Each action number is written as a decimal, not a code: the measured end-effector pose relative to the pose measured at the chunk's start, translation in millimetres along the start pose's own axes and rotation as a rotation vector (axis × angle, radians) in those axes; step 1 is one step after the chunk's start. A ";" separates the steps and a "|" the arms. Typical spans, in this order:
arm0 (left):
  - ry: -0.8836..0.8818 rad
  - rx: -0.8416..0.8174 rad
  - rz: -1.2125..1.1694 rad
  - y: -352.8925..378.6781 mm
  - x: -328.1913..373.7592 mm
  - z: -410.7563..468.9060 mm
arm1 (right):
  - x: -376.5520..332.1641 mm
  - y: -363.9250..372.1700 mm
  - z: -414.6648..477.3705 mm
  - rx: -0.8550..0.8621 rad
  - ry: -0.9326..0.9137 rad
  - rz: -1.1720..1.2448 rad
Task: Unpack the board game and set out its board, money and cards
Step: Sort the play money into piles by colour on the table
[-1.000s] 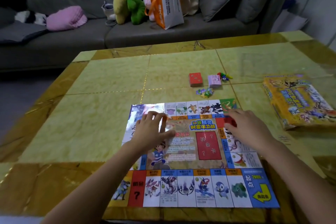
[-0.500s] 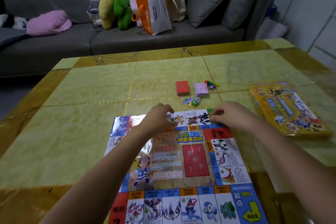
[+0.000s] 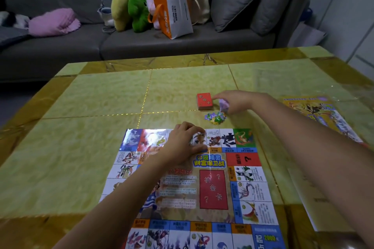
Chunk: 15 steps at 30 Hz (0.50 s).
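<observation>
1. Yellow marble tabletop (image 3: 101,97) in front of a grey sofa (image 3: 60,50); the board (image 3: 212,188) lies unfolded at its near side, so that step looks done.
2. The left hand (image 3: 182,145) rests on the board's far edge with its fingers bent, likely flattening the sheet. I cannot tell whether it pinches or only presses.
3. Beyond the board's far edge, the right hand (image 3: 236,101) pinches the purple stack (image 3: 223,105) just beside the red deck (image 3: 204,101), probably to set it out.
4. Coloured pieces (image 3: 215,117) lie between the board and the deck; the box (image 3: 315,113) sits off to the board's right.

The glossy printed paper game board (image 3: 202,188) runs off the bottom edge, its far squares partly under the left hand (image 3: 182,145). The right hand (image 3: 236,101) half hides a blurred purple pack (image 3: 224,105).
</observation>
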<state>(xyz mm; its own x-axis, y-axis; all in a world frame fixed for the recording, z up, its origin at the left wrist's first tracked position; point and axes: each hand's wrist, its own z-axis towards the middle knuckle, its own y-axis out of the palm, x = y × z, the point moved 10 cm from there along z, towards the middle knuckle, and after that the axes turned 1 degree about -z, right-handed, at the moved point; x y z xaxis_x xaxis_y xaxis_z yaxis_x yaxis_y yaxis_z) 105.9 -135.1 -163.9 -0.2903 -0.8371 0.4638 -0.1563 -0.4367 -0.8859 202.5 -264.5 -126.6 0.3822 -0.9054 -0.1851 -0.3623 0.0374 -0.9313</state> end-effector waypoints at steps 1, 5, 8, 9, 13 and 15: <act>-0.003 -0.005 -0.004 -0.3 -0.6 0.1 | -2.2 2.4 1.0 -0.023 -0.010 -0.032; -0.034 -0.021 -0.019 -4.5 -8.7 -2.7 | 4.5 6.8 -2.6 -0.006 -0.005 -0.038; -0.095 -0.042 -0.056 -10.6 -18.2 -3.8 | 11.8 11.9 -11.7 0.004 0.009 0.006; -0.115 -0.042 -0.059 -12.9 -20.9 -4.7 | 13.6 13.6 -15.2 0.006 0.012 0.014; -0.185 -0.034 -0.057 -19.3 -33.4 -12.0 | 23.2 16.6 -29.9 0.025 0.041 0.028; -0.210 -0.032 -0.037 -22.9 -37.3 -16.7 | 27.2 19.4 -38.0 0.034 0.061 0.030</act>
<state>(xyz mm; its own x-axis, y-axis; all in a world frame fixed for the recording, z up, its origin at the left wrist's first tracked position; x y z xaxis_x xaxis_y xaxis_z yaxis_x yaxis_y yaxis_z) 104.5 -88.4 -160.9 -0.0811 -0.8725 0.4818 -0.1937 -0.4604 -0.8663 173.6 -304.5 -137.8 0.3185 -0.9278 -0.1943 -0.3431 0.0782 -0.9360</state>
